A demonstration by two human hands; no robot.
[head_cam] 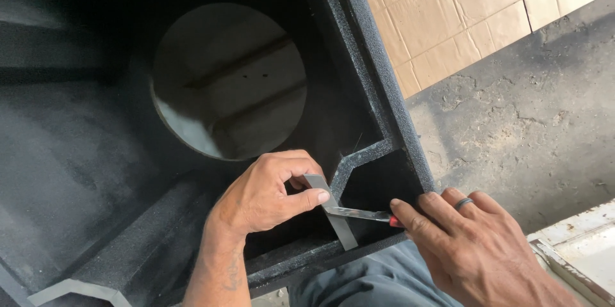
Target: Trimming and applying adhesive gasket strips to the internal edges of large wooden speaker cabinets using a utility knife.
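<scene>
Head view: knife (360,215) at box (378,76) corner edge.

Beside your grip, the black box (384,83) looked rough and matt, the strip (339,214) smooth grey, the blade (359,214) glossy metal, the cardboard (461,6) dull.

Grey strip (337,214): flat, narrow, matte; pinched at upper end, slanting down-right across dark corner pocket of black cabinet (378,83).
Blade (360,215): thin, shiny metal, red handle end; lies nearly level, tip touching strip, crossing it.
</scene>
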